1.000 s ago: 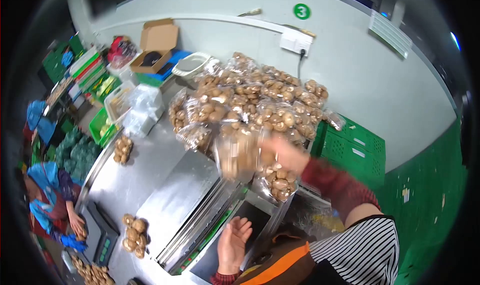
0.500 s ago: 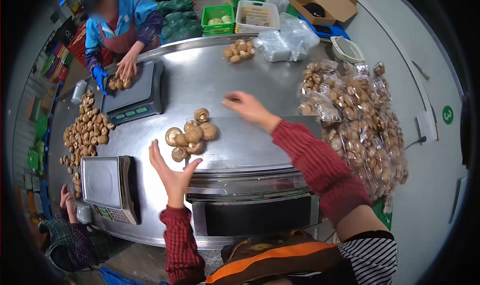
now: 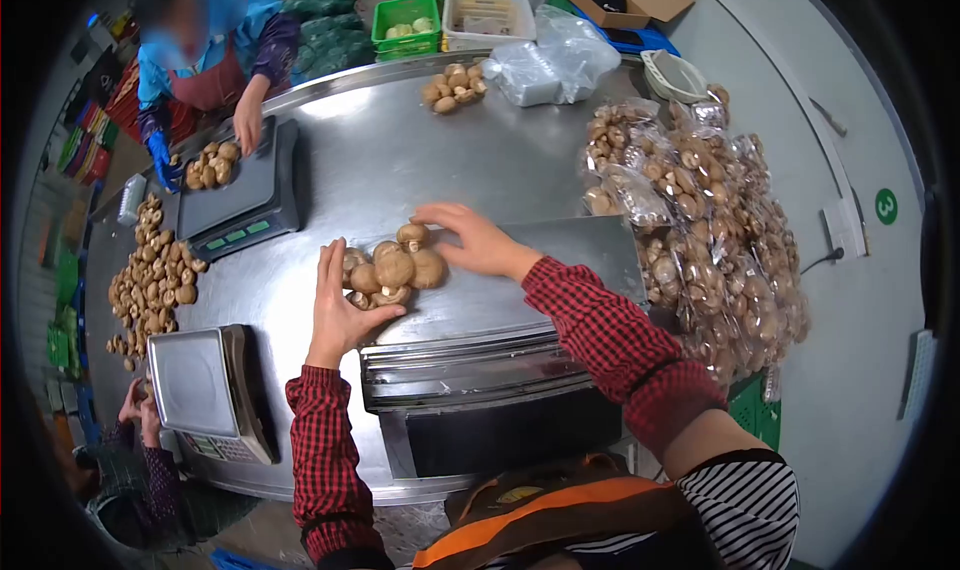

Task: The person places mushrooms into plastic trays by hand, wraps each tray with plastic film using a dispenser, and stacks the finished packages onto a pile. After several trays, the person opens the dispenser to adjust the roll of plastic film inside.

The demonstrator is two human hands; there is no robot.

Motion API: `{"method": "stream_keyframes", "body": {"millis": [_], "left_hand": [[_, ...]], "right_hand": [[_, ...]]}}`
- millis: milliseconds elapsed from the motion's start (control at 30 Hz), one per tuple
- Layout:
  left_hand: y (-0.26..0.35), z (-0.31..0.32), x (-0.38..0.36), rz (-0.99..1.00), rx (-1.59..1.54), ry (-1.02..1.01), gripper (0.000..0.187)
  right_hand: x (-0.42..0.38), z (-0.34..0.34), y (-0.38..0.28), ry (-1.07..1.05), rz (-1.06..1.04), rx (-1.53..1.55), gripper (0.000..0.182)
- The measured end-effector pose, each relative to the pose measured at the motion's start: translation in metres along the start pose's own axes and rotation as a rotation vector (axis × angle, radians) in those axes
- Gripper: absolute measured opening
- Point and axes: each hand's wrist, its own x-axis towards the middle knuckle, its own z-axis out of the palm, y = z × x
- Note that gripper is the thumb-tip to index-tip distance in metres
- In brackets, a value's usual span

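Observation:
A small cluster of brown mushrooms (image 3: 393,267) lies on the steel table (image 3: 370,175), between my two hands. My left hand (image 3: 343,310) is at the cluster's left and near side, its fingers stretched away from me and its thumb apart, along the lower edge of the mushrooms. On the right side my right hand (image 3: 475,242) reaches in with fingers spread, its fingertips close to the upper and right mushrooms. Both hands are open around the cluster; neither has closed on a mushroom.
Bagged mushrooms (image 3: 700,230) pile up at the right. Behind them are plastic bags (image 3: 555,65) and a few loose mushrooms (image 3: 455,87). At the left are two scales (image 3: 232,195), a mushroom heap (image 3: 155,280) and two co-workers (image 3: 215,60). A metal-edged recess (image 3: 480,370) lies in front.
My right hand has moved left to the cluster, and my left hand has closed in from the other side. The mushrooms are now more tightly bunched. The co-worker's bare hand has lifted off the mushrooms.

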Motion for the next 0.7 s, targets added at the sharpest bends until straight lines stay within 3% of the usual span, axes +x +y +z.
{"method": "stream_keyframes", "body": {"millis": [67,133,167,200,267,333,400,533,600,633,667,700], "left_hand": [[0.011,0.011,0.003,0.014,-0.001,-0.010,0.124],[0.030,0.028,0.011,0.118,0.072,-0.055,0.122],[0.041,0.042,0.013,0.163,0.052,-0.087,0.121],[0.058,0.055,0.013,0.195,0.038,-0.108,0.119],[0.089,0.079,0.010,0.260,0.032,-0.131,0.116],[0.114,0.095,0.002,0.260,-0.046,-0.192,0.112],[0.128,0.106,-0.004,0.254,-0.054,-0.205,0.112],[0.126,0.097,-0.011,0.195,-0.178,-0.185,0.107],[0.120,0.082,-0.031,0.138,-0.385,0.016,0.098],[0.113,0.073,-0.046,0.047,-0.336,0.111,0.082],[0.105,0.062,-0.065,-0.045,-0.285,0.211,0.066],[0.093,0.049,-0.084,-0.143,-0.072,0.155,0.048]], "right_hand": [[-0.019,-0.012,0.006,0.055,-0.005,0.056,0.035],[-0.035,-0.027,-0.003,0.085,0.569,0.742,0.030],[-0.047,-0.034,-0.002,0.148,0.590,0.489,0.030],[-0.063,-0.045,-0.002,0.160,0.628,0.485,0.030],[-0.095,-0.074,-0.004,0.218,0.662,0.142,0.029],[-0.130,-0.084,-0.003,0.255,0.698,0.157,0.030],[-0.152,-0.086,-0.006,0.414,0.597,0.252,0.031],[-0.157,-0.104,-0.021,0.360,0.631,0.276,0.031],[-0.180,-0.122,-0.037,0.363,0.660,0.205,0.032],[-0.202,-0.133,-0.044,0.355,0.688,0.256,0.032],[-0.218,-0.148,-0.069,0.320,0.729,0.078,0.029],[-0.236,-0.162,-0.083,0.187,0.743,-0.257,0.029]]}}
